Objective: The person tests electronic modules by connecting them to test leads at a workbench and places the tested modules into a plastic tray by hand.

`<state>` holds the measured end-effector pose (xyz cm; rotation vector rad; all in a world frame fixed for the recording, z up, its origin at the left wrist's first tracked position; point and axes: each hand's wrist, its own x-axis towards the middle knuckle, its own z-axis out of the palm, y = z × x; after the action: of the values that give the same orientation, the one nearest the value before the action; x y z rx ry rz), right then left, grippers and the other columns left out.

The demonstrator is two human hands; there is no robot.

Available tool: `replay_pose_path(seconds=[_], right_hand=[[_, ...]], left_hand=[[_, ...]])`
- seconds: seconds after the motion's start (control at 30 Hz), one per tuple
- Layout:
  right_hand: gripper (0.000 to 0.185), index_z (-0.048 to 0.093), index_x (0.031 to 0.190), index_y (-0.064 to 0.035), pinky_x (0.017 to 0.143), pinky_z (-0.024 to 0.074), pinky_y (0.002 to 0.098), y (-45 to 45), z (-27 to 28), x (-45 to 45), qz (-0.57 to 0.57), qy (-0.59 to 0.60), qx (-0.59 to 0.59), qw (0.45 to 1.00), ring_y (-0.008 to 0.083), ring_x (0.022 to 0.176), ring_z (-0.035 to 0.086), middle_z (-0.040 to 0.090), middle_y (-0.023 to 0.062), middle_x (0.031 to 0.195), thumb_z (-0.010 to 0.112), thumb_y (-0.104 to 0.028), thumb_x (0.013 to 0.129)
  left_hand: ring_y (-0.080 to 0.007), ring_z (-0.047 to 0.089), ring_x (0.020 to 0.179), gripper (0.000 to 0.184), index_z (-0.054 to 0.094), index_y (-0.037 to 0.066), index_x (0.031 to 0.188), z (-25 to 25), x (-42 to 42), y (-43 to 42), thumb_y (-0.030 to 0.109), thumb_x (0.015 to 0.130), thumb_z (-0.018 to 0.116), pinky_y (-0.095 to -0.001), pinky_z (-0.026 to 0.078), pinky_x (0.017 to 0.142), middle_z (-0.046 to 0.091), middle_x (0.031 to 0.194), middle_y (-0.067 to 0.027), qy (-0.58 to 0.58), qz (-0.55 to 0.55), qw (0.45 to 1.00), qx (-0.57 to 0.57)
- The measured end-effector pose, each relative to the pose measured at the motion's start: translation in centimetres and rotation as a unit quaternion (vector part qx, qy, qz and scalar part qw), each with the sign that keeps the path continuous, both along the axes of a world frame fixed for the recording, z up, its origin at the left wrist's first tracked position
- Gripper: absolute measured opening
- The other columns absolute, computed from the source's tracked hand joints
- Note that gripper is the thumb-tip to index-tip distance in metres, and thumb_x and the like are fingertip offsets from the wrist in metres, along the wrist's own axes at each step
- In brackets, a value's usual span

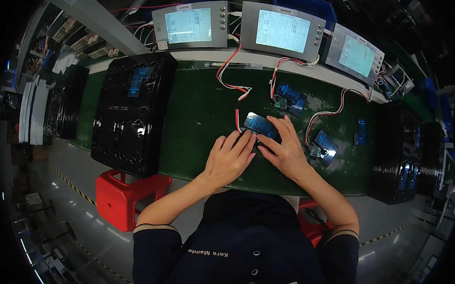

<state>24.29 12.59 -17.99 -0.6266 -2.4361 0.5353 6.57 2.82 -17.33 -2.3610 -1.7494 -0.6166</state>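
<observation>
A flat black battery [261, 125] with blue print lies on the green table in front of me, its surface glossy with reflected light. My left hand [228, 159] is closed at its near-left edge, fingertips together where a red-and-white wire lead [238, 120] comes in. What these fingertips pinch is hidden. My right hand [286, 149] grips the battery's right side, with a fingertip close to the left hand's. Behind and right of it lies another dark battery [291, 97] with a small green board [280, 104]. Further right, a similar battery [326, 147] is wired too.
Three grey testers with lit screens, left [196, 25], middle [283, 29] and right [354, 57], line the back. Black trays are stacked left [121, 115] and right [395, 151]. A small blue-printed piece [360, 132] lies at right. A red stool [117, 203] stands below the table.
</observation>
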Motion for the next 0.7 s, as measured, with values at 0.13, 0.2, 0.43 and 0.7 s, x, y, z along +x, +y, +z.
replay_pose_path(seconds=[0.13, 0.2, 0.43, 0.7], right_hand=[[0.035, 0.067, 0.103, -0.0042, 0.104, 0.0359, 0.0561, 0.0, -0.4, 0.1, 0.001, 0.007, 0.007, 1.0, 0.0394, 0.115, 0.048, 0.05, 0.0218, 0.127, 0.076, -0.01, 0.07], [0.038, 0.064, 0.105, -0.0047, 0.105, 0.0349, 0.0562, -0.1, -0.3, 0.0, -0.006, 0.002, -0.007, 1.0, 0.0387, 0.116, 0.048, 0.049, 0.0211, 0.127, 0.076, -0.011, 0.07], [0.061, 0.051, 0.123, -0.004, 0.108, 0.0305, 0.0552, -0.1, 0.5, 0.6, -0.018, 0.014, -0.037, 0.999, 0.0363, 0.121, 0.045, 0.047, 0.0171, 0.131, 0.079, -0.015, 0.07], [0.01, 0.065, 0.093, 0.0003, 0.077, 0.0464, 0.031, 1.6, 13.1, 21.1, -0.518, 0.096, 0.086, 0.846, 0.0228, 0.086, 0.06, 0.064, 0.0111, 0.093, 0.063, -0.008, 0.087]], left_hand=[[-0.0233, 0.05, 0.109, 0.044, 0.062, -0.002, 0.115, 0.5, 0.0, 0.0, 0.029, 0.084, 0.064, -0.0339, 0.041, 0.081, 0.058, 0.119, -0.0108, 0.122, -0.017, 0.992, -0.005], [-0.0235, 0.05, 0.11, 0.044, 0.063, -0.002, 0.114, 1.0, 0.2, 0.0, 0.031, 0.086, 0.061, -0.0341, 0.04, 0.083, 0.057, 0.119, -0.0114, 0.186, -0.028, 0.982, 0.002], [-0.0241, 0.049, 0.115, 0.052, 0.059, -0.001, 0.124, 0.8, 0.5, -0.1, 0.033, 0.084, 0.064, -0.037, 0.039, 0.086, 0.055, 0.124, -0.0108, 0.29, -0.04, 0.956, -0.003], [-0.0257, 0.051, 0.097, 0.057, 0.056, 0.003, 0.131, 0.0, -1.1, -1.2, 0.033, 0.082, 0.06, -0.0376, 0.038, 0.082, 0.056, 0.119, -0.0089, 0.089, 0.008, 0.996, 0.029]])
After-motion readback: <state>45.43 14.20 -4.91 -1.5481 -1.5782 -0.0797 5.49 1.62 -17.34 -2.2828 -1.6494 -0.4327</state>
